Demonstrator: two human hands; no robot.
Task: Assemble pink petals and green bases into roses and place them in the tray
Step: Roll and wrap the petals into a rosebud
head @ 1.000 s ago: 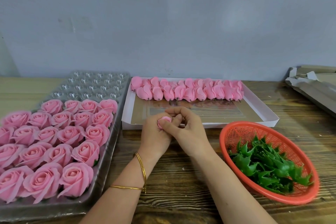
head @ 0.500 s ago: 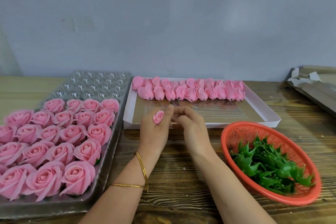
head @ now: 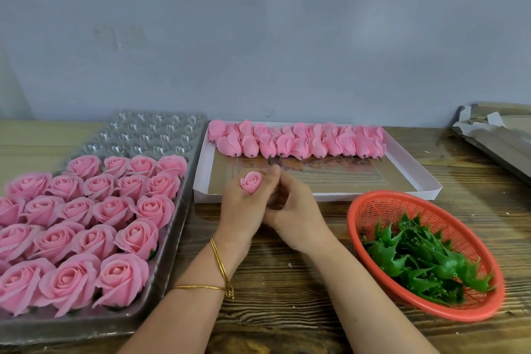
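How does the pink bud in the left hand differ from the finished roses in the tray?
The bud is small and tightly wound; the roses are wider, with outer petals spread open. The bud is gripped in the left hand; the roses sit in rows in the tray. A bit of green shows under one rose; none shows on the bud. Both are the same pink with a spiral centre.

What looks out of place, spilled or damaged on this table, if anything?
Nothing stands out. The roses sit in even rows in the tray, the pink buds line the far side of the white box, and the green bases all lie inside the orange basket. Only loose cardboard lies at the right edge.
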